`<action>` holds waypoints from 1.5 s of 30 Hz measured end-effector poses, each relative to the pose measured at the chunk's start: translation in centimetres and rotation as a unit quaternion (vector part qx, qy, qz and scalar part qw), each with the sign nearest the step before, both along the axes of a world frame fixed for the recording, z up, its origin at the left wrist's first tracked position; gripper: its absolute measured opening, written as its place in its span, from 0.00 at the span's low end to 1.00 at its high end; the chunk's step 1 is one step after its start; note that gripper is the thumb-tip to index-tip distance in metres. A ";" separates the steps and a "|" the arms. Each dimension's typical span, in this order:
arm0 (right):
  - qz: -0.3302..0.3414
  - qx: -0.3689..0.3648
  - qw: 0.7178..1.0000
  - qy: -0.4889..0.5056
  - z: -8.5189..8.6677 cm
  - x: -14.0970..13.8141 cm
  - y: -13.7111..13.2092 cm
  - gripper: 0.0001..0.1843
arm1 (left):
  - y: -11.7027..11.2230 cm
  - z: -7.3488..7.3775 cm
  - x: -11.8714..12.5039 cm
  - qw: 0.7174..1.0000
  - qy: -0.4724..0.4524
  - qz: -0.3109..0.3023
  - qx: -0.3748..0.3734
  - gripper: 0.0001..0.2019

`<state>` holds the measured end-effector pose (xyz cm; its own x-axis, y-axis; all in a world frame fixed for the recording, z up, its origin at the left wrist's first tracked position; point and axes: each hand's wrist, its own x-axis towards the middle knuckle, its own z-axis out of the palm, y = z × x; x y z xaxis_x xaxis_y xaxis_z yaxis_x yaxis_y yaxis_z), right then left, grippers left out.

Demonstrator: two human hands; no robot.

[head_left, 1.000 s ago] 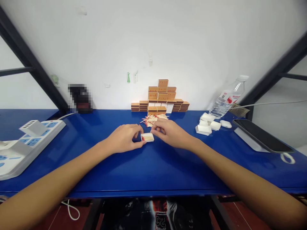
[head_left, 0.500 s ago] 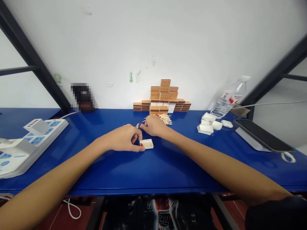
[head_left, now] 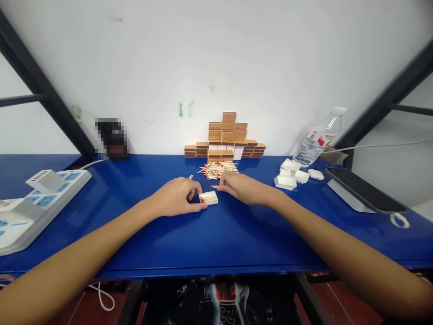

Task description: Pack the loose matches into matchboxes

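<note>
On the blue table, a white matchbox tray (head_left: 213, 201) holds several red-headed matches lying lengthwise. My left hand (head_left: 177, 197) grips the tray's left end between thumb and fingers. Just to the upper right of the tray, my right hand (head_left: 238, 186) is closed in a pinch on matches (head_left: 214, 186), whose red heads point left; how many is too small to tell. Behind my hands lies a heap of loose matches (head_left: 218, 169). Some stray matches (head_left: 191, 177) rest beyond my left hand's knuckles.
Matchboxes (head_left: 228, 135) are stacked against the wall. To the right are white matchbox trays (head_left: 286, 181), a white case (head_left: 315, 174), a tilted water bottle (head_left: 316, 140) and a phone (head_left: 367, 189). A power strip (head_left: 50, 198) with plugs occupies the left side.
My right hand has drawn back from the match heap toward the right and nearer, with matches now showing in its fingers. My left hand keeps hold of the tray, slightly turned.
</note>
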<state>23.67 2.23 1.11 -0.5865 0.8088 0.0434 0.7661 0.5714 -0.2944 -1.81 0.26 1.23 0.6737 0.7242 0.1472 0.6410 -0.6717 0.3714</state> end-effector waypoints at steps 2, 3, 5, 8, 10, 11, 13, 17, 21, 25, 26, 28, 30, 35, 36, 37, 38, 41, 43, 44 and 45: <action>0.018 0.013 0.999 0.026 0.3 0.6 -0.1 0.10 | 0.0 -0.4 0.3 1.000 -0.013 0.011 0.002 0.15; 0.022 0.024 0.999 0.023 0.6 0.6 -0.2 0.10 | 0.0 -0.6 0.4 1.000 -0.019 0.015 0.001 0.15; 0.031 0.048 0.998 -0.013 1.1 0.1 -0.8 0.09 | 0.0 -0.9 0.5 0.999 -0.027 0.018 0.001 0.14; 0.044 0.088 0.990 -0.096 1.6 -1.4 -1.8 0.07 | 0.0 -1.1 0.6 1.000 -0.027 0.014 0.008 0.14; 0.055 0.107 0.983 -0.140 1.7 -2.5 -2.3 0.06 | 0.0 -1.0 0.6 1.000 -0.019 0.010 0.015 0.14; 0.061 0.113 0.980 -0.154 1.6 -2.9 -2.5 0.05 | -0.1 -1.0 0.7 1.000 -0.015 0.009 0.017 0.14; 0.075 0.120 0.976 -0.168 1.5 -3.3 -2.6 0.06 | -0.2 -0.9 0.7 1.000 -0.009 0.009 0.016 0.13; 0.080 0.098 0.984 -0.128 1.3 -2.8 -2.3 0.06 | -0.2 -0.8 0.7 1.000 -0.004 0.010 0.019 0.14; 0.059 0.085 0.994 -0.032 1.3 -1.0 -1.9 0.05 | -0.2 -0.9 0.5 1.000 -0.009 0.006 0.026 0.15; 0.043 0.085 0.995 0.001 1.3 0.6 -1.8 0.05 | -0.3 -0.9 0.6 1.000 -0.008 0.013 0.017 0.14; 0.044 0.079 0.996 -0.001 1.3 0.8 -1.7 0.05 | -0.3 -0.9 0.6 1.000 -0.007 0.014 0.015 0.14; 0.054 0.061 0.997 -0.004 1.1 1.0 -1.6 0.06 | -0.3 -0.8 0.6 1.000 -0.005 0.017 0.014 0.14; 0.065 0.048 0.997 0.001 0.8 1.0 -1.5 0.07 | -0.3 -0.8 0.6 1.000 -0.002 0.018 0.014 0.14; 0.087 0.042 0.995 0.023 0.2 0.5 -1.3 0.07 | -0.3 -0.9 0.5 1.000 -0.003 0.017 0.019 0.15; 0.086 0.043 0.995 0.025 0.2 0.4 -1.4 0.07 | -0.3 -0.9 0.5 1.000 -0.004 0.017 0.019 0.15; 0.085 0.045 0.995 0.027 0.2 0.3 -1.4 0.06 | -0.3 -0.9 0.5 1.000 -0.005 0.016 0.019 0.15; 0.082 0.047 0.995 0.029 0.2 0.1 -1.5 0.05 | -0.3 -0.9 0.6 1.000 -0.007 0.015 0.018 0.14; 0.074 0.061 0.994 0.048 0.4 0.0 -1.6 0.03 | -0.3 -0.8 0.6 1.000 -0.019 0.013 0.011 0.13; 0.067 0.075 0.992 0.076 0.6 0.0 -1.4 0.03 | -0.1 -0.3 0.3 0.999 -0.029 0.015 0.008 0.13; 0.060 0.084 0.990 0.092 0.7 0.1 -1.2 0.04 | 0.1 0.0 0.0 0.999 -0.032 0.020 0.009 0.13; 0.050 0.094 0.989 0.107 0.8 0.1 -0.9 0.06 | 0.4 0.4 -0.4 0.999 -0.036 0.031 0.018 0.14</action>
<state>23.78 1.31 1.95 -0.6247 0.7127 0.3190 0.6342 0.7015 -0.3252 -2.19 0.62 1.65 0.6140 0.7580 0.2203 0.6544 -0.6448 0.3950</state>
